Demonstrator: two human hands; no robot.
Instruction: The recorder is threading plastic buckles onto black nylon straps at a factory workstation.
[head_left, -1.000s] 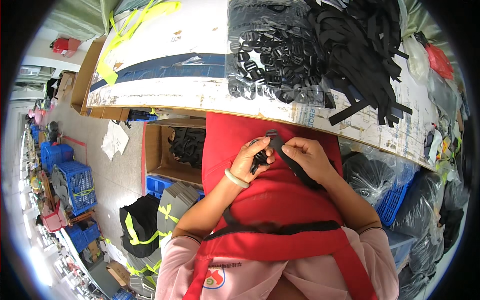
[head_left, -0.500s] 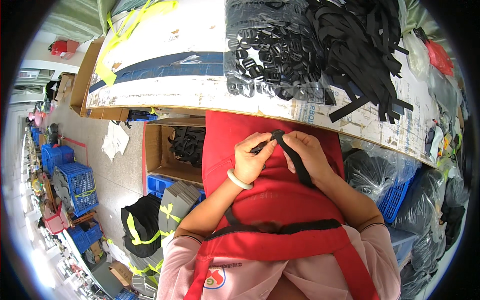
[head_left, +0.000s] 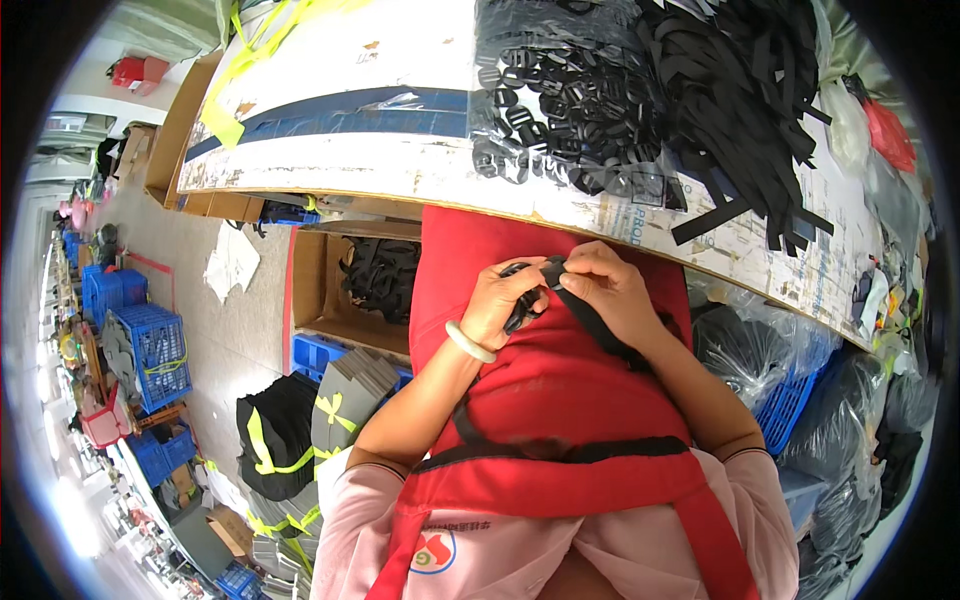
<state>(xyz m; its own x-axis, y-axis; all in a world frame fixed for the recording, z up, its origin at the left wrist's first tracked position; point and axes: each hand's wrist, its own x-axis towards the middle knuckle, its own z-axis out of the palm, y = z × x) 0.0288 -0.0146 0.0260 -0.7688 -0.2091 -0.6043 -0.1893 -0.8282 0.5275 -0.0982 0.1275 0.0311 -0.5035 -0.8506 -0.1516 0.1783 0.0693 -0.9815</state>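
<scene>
My left hand [head_left: 505, 300] pinches a small black plastic buckle [head_left: 522, 305] over my red apron [head_left: 560, 390], just below the table edge. My right hand [head_left: 608, 290] grips a black webbing strap [head_left: 600, 335] and presses its end against the buckle. The strap trails down to the right under my right wrist. A pale bangle [head_left: 468, 343] sits on my left wrist. Both hands touch each other at the buckle.
The table [head_left: 400, 110] ahead holds a clear bag of black buckles [head_left: 560, 110] and a heap of black straps [head_left: 740, 110]. A cardboard box with black straps [head_left: 375, 275] stands on the floor at left. Blue crates [head_left: 140, 340] and bundled black goods [head_left: 290, 430] lie further left. Dark bags [head_left: 760, 350] sit at right.
Both hands have shifted slightly up toward the table edge, staying together. The strap end has been drawn closer onto the buckle.
</scene>
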